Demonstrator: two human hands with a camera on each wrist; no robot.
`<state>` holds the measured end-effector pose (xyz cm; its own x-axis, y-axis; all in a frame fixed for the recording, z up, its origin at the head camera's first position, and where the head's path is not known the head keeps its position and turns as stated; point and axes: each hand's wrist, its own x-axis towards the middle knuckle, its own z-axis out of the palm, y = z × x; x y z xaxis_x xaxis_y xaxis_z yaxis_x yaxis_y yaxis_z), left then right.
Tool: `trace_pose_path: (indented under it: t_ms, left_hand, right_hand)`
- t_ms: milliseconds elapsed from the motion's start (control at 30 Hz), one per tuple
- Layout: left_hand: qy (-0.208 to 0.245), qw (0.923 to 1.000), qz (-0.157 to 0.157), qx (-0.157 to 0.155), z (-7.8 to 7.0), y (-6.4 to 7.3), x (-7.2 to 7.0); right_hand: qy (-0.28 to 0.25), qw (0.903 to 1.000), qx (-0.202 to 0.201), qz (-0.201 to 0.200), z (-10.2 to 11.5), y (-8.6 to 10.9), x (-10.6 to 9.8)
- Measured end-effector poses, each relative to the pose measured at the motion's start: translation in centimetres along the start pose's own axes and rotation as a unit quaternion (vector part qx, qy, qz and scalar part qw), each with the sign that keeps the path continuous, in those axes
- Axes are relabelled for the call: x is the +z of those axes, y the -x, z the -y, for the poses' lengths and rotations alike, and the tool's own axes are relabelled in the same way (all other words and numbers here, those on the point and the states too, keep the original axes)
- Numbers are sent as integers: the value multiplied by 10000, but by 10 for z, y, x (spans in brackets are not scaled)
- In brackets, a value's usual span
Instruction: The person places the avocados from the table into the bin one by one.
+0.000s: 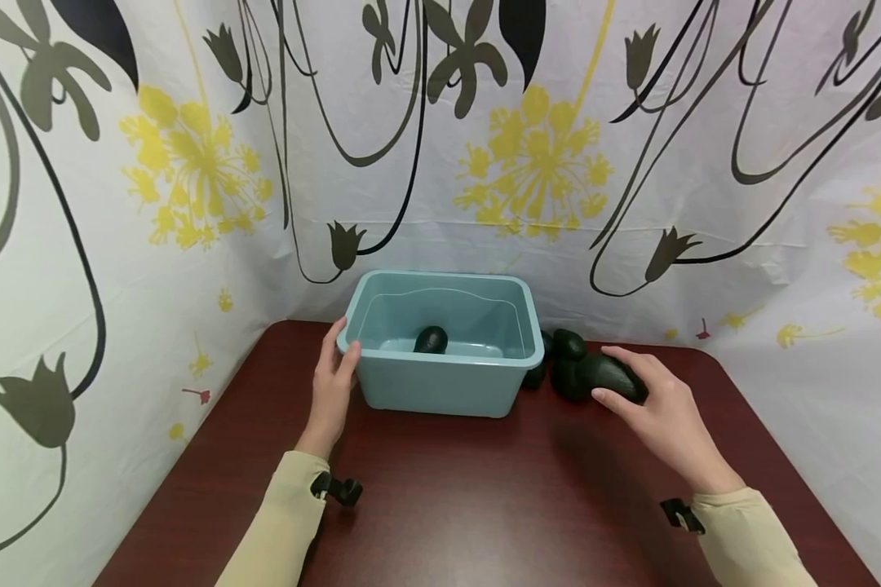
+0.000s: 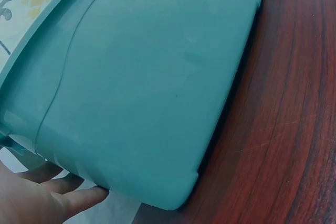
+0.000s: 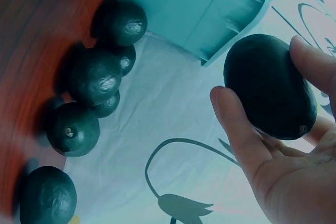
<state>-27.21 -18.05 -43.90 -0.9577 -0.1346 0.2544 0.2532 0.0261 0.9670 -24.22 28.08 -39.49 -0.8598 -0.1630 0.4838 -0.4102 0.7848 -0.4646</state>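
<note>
A light blue plastic bin [image 1: 440, 383] stands at the table's back, one dark green avocado [image 1: 431, 340] lying on its floor. My left hand [image 1: 330, 399] holds the bin's left front corner, thumb at the front wall and fingers along the left side. In the left wrist view several fingers [image 2: 84, 199] bend against the bin's wall [image 2: 142, 87]. Another avocado [image 1: 613, 377] is gripped between the thumb and fingers of my right hand [image 1: 668, 416], right of the bin. The right wrist view shows this avocado [image 3: 270, 87] held up, apart from the others.
Several more avocados [image 3: 95, 76] cluster on the dark red wooden table [image 1: 440, 489], close to the bin's right side. One avocado [image 3: 48, 196] lies apart from that group. Floral-patterned cloth [image 1: 440, 196] hangs behind the table and at both sides.
</note>
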Motion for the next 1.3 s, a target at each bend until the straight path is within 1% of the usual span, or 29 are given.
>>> trace_pose_path:
  t_ms: [67, 100, 300, 467, 633, 867, 1300]
  left_hand:
    - [-2, 10000, 2, -4, 1, -1, -1]
    - [-2, 10000, 0, -10, 4, -2, -1]
    - [-9, 10000, -78, -15, 30, -13, -4]
    - [-74, 9998, -173, 114, 38, -16, -4]
    - [-132, 9994, -247, 201, 38, -16, -3]
    - [-120, 9995, -195, 233, 36, -14, -3]
    - [-59, 9992, -297, 267, 39, -13, -3]
  right_hand:
    - [-52, 10000, -40, -24, 2, 0, -1]
    - [-77, 9999, -63, -42, 2, -1, -1]
    - [-114, 9998, -140, -120, 6, -2, -2]
    - [-150, 9993, -248, -226, 10, -6, -4]
    - [-145, 9990, -342, -262, 16, -10, -6]
    - [-218, 9987, -366, -280, 25, -13, -7]
    - [-330, 9974, -575, -270, 36, -23, -3]
